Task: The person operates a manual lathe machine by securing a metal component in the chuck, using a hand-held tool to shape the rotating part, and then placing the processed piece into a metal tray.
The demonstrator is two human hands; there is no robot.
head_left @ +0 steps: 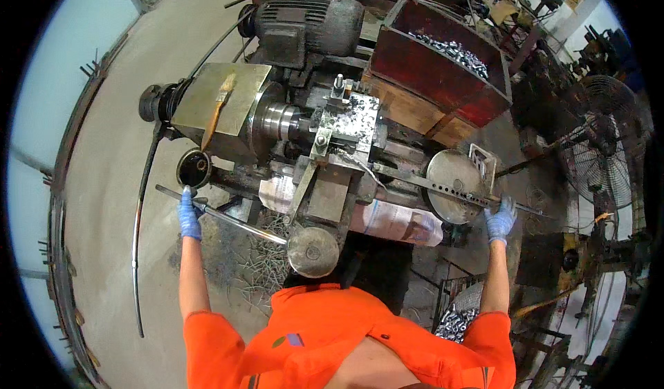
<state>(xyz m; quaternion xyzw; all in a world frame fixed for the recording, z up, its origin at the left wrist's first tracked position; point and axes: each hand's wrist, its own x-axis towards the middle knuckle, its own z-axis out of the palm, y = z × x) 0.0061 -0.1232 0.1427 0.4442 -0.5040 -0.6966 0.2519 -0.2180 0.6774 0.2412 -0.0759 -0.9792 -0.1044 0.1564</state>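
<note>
My left hand point(188, 216), in a blue glove, is closed round a metal rod point(242, 226) beside a dark round cup-shaped part point(194, 168). The rod slopes down to a round metal disc point(312, 252) near my waist. Out on the right, my right hand point(499, 220), also gloved, closes at the end of a flat perforated metal bar point(443, 188). This bar crosses a larger round plate point(454, 185). Between my hands stands a small lathe, with a shiny chuck point(280, 121) and a tool slide point(353, 122) covered in chips. My palms and some fingertips are hidden.
A wooden-handled brush point(218, 111) lies on the headstock cover point(245, 88). Behind is an electric motor point(304, 25). A red bin point(429, 60) holds small metal parts. Curly shavings point(259, 271) litter the floor. A fan point(602, 150) stands at right, and more metal pieces point(455, 322) lie below.
</note>
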